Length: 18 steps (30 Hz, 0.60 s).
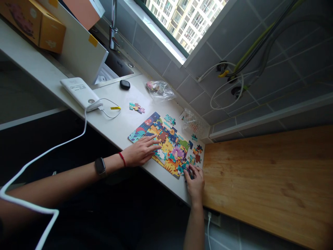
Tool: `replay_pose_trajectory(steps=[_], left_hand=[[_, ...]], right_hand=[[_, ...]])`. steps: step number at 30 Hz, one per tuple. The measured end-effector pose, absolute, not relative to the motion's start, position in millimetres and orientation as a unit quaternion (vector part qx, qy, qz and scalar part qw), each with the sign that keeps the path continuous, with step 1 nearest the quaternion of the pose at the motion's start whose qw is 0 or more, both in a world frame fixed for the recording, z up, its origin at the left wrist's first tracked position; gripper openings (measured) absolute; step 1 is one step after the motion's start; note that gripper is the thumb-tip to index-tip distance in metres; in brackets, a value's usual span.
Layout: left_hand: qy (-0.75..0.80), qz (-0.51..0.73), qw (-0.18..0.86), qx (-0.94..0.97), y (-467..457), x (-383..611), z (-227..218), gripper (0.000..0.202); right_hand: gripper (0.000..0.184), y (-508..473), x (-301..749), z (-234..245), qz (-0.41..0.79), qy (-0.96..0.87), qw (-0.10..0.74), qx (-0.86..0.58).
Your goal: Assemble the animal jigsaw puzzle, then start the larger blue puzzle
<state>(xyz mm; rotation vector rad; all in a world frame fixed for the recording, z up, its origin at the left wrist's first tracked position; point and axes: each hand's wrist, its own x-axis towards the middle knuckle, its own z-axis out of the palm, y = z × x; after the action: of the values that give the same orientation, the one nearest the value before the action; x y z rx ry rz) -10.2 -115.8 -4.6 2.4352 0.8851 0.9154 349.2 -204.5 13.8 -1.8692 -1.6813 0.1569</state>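
A colourful jigsaw puzzle, partly assembled, lies on the white counter. My left hand rests on its near edge, fingers stretched out over the picture; a watch and a red cord circle that wrist. At the puzzle's right corner, my right hand has thumb and fingers closed around a small teal and dark puzzle piece, partly hidden by the fingers. Several loose pieces lie along the right side, more loose pieces sit behind, and a small joined group lies farther left.
A clear plastic bag and another plastic wrapper lie near the wall. Left of the puzzle are a black case and a white power bank with a cable. Boxes stand by the sink; a wooden board borders the right.
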Motion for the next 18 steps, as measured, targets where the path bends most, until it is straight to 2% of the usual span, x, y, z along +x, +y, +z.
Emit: replay_pose_trajectory(steps=[3,8,13,18], left_hand=[[0.274,0.274,0.177,0.905,-118,-9,-4,0.044],[0.241,0.238,0.169,0.926,-120,-8,-7,0.058],[0.235,0.225,0.167,0.931,-120,-7,-6,0.055],[0.239,0.227,0.163,0.93,-120,-8,-3,0.052]], right_hand=[[0.039,-208,339,15,0.067,-0.602,0.364,-0.707],[0.032,-212,312,18,0.085,-0.566,0.44,-0.692],[0.032,-208,281,17,0.199,-0.571,0.42,-0.676],[0.035,-202,265,16,0.221,-0.577,0.393,-0.68]])
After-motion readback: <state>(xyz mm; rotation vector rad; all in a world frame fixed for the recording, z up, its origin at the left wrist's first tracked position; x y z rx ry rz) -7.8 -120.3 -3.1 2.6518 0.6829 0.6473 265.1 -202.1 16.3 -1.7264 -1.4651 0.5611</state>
